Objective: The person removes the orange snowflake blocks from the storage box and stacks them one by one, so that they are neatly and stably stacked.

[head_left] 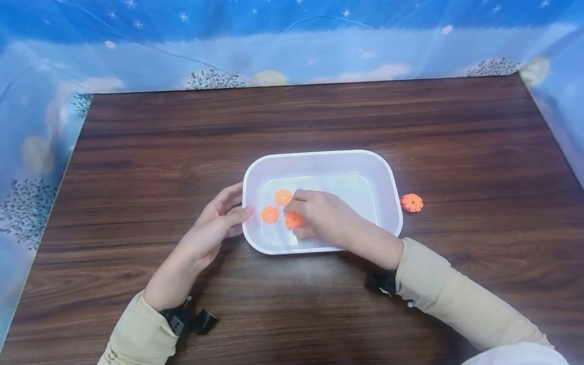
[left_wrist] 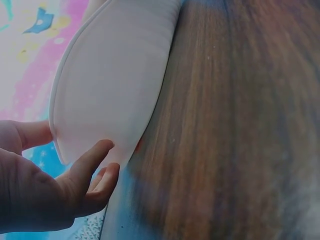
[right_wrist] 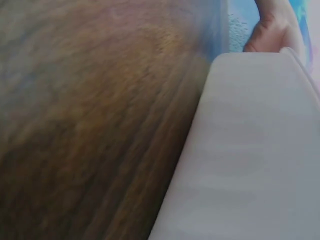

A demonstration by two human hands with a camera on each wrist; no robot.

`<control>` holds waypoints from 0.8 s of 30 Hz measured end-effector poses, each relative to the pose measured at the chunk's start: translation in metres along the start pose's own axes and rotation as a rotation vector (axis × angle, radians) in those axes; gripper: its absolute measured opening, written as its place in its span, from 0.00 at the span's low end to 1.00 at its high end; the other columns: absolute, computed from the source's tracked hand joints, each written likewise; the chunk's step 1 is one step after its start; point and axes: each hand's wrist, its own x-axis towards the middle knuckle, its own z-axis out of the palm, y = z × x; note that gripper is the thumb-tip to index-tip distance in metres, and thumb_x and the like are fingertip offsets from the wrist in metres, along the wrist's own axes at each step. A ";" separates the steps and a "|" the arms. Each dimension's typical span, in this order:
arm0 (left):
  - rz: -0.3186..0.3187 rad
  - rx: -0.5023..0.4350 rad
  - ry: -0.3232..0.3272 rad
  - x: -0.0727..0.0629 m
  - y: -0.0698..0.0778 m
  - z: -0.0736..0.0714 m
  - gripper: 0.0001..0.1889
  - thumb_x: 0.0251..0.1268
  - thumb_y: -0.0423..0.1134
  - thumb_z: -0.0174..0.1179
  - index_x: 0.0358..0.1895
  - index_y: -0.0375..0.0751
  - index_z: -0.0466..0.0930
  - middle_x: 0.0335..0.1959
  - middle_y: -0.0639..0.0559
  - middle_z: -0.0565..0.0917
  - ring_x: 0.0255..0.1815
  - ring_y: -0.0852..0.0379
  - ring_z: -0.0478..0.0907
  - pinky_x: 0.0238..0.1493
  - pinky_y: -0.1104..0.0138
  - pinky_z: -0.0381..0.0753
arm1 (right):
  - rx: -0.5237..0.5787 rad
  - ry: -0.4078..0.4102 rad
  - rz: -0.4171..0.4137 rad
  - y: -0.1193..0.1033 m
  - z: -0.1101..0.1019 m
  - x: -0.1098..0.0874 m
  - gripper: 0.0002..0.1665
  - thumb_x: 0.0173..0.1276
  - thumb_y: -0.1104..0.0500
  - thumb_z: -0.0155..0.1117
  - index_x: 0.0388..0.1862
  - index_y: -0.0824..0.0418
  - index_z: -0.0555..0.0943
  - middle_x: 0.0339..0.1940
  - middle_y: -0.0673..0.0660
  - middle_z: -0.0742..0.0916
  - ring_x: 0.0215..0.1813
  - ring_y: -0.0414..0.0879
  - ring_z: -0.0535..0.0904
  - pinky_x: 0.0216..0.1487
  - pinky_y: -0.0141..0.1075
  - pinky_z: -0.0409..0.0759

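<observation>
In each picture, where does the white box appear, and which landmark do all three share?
Head: the white box is in the centre.
Left wrist: upper left, its outer side showing.
Right wrist: lower right, its outer side showing.
Shared landmark: the wooden table.

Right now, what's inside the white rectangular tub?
Two notched orange discs lie toward its left end; the right hand holds another orange disc. Anything beneath that hand or disc is covered.

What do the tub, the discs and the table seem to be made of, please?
Tub: probably smooth white plastic with a slight gloss, given the pale glints inside.
Discs: likely moulded plastic, judging by the even orange colour and notched edges.
Table: dark brown grain suggests wood, though wood-look laminate is possible.
</observation>
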 end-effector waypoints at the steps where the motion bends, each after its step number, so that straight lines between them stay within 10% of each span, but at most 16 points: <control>1: 0.001 -0.003 -0.002 0.000 0.000 0.000 0.33 0.68 0.38 0.52 0.73 0.46 0.48 0.69 0.44 0.61 0.65 0.46 0.64 0.59 0.55 0.69 | 0.016 0.007 -0.001 0.001 -0.001 -0.002 0.20 0.52 0.59 0.69 0.46 0.60 0.83 0.39 0.52 0.82 0.37 0.43 0.77 0.41 0.35 0.76; 24: 0.008 0.003 0.026 0.000 -0.003 0.003 0.32 0.69 0.38 0.51 0.73 0.46 0.50 0.67 0.44 0.62 0.64 0.48 0.64 0.58 0.57 0.68 | 0.155 0.219 0.024 0.029 -0.039 -0.044 0.19 0.49 0.64 0.72 0.42 0.63 0.82 0.36 0.51 0.81 0.38 0.42 0.75 0.38 0.34 0.76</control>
